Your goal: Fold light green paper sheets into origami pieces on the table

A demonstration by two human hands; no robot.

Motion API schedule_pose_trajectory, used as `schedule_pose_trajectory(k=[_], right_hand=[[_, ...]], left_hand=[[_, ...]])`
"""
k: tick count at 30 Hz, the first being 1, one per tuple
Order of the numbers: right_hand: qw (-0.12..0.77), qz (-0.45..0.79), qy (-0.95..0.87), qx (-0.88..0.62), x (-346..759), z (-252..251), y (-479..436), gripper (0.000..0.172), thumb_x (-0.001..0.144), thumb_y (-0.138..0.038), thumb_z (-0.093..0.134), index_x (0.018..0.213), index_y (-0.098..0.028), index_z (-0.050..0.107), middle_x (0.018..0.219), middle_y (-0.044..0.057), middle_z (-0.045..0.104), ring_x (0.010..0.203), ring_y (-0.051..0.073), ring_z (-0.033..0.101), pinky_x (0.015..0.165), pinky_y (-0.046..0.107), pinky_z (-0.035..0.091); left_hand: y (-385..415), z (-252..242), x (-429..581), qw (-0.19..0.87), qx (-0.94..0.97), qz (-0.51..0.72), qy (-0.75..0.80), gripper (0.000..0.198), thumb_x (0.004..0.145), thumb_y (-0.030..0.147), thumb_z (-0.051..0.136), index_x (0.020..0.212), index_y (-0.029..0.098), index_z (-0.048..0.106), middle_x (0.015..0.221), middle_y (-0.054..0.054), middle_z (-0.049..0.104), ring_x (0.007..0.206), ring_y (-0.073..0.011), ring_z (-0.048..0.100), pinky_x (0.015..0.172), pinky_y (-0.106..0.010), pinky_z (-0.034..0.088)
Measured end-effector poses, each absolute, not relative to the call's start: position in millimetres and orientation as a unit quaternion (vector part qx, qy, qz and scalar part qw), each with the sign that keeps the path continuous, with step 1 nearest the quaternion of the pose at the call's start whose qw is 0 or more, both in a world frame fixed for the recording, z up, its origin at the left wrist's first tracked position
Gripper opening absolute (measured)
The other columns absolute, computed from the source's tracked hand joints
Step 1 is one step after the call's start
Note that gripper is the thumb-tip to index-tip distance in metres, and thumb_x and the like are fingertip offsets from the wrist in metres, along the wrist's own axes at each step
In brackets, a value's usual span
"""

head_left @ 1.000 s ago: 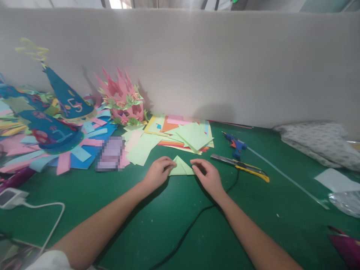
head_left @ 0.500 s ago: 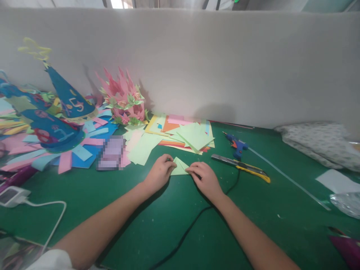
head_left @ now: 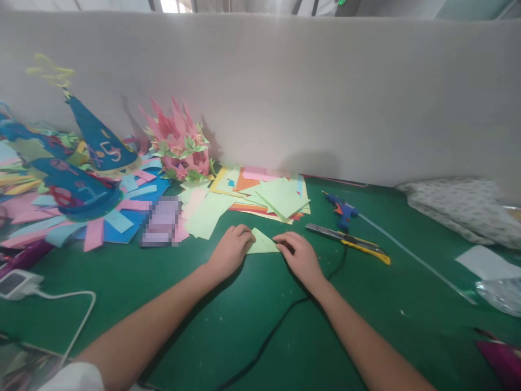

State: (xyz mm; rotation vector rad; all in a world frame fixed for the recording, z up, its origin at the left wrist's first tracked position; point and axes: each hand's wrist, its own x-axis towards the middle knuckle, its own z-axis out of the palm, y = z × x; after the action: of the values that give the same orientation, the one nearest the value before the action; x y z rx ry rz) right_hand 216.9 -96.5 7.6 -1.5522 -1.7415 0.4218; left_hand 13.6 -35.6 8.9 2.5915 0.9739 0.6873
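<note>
A small piece of light green paper (head_left: 262, 243), folded into a triangle-like shape, lies on the green table in front of me. My left hand (head_left: 233, 247) is closed on its left side, with the fingertips covering that corner. At the opposite edge, my right hand (head_left: 299, 255) has thumb and forefinger bent together around the paper's right corner. Fold lines run down from the paper's top point. Both forearms reach in low over the table.
Stacked coloured paper (head_left: 280, 198) lies behind my hands. To the right are a blue glue gun (head_left: 344, 210) and a yellow utility knife (head_left: 358, 243), with a black cord trailing toward me. A pixelated flat object (head_left: 161, 221), a pink paper crown (head_left: 179, 144) and blue cone hats (head_left: 101, 144) stand left.
My right hand has slid slightly right along the paper's edge, uncovering more of its right side. My left hand stays almost in place.
</note>
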Motion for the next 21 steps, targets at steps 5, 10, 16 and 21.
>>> schedule_pose_trajectory(k=[5,10,16,21], right_hand=[[0.362,0.162,-0.69,-0.605,218,5,-95,0.019,0.084,-0.016,0.051,0.083,-0.022,0.068,0.086,0.005,0.064,0.084,0.02,0.058,0.075,0.033,0.045],[0.331,0.116,-0.72,-0.598,215,5,-97,0.02,0.086,-0.015,0.05,0.085,-0.02,0.069,0.086,0.006,0.062,0.083,0.021,0.055,0.075,0.034,0.044],[0.301,0.073,-0.753,-0.58,211,8,-101,0.023,0.089,-0.013,0.044,0.086,-0.019,0.067,0.084,0.007,0.06,0.081,0.021,0.052,0.073,0.034,0.043],[0.295,0.089,-0.733,-0.607,204,10,-101,0.011,0.087,-0.02,0.052,0.085,-0.019,0.063,0.086,0.006,0.06,0.083,0.021,0.053,0.075,0.033,0.042]], left_hand=[[-36,6,14,0.122,0.903,0.231,0.341,0.019,0.093,0.016,0.042,0.093,0.015,0.061,0.096,-0.006,0.056,0.087,-0.0182,0.049,0.079,-0.033,0.043],[-36,0,15,0.118,0.914,0.216,0.324,0.02,0.09,0.008,0.041,0.094,0.014,0.06,0.098,-0.008,0.054,0.089,-0.0188,0.049,0.078,-0.031,0.043],[-36,9,19,0.179,0.902,0.214,0.331,0.013,0.09,0.018,0.048,0.085,0.015,0.059,0.087,-0.006,0.057,0.082,-0.0175,0.053,0.075,-0.03,0.043],[-36,9,23,0.167,0.9,0.203,0.347,0.011,0.084,0.024,0.06,0.087,0.015,0.055,0.09,-0.005,0.056,0.084,-0.0194,0.053,0.074,-0.031,0.043]])
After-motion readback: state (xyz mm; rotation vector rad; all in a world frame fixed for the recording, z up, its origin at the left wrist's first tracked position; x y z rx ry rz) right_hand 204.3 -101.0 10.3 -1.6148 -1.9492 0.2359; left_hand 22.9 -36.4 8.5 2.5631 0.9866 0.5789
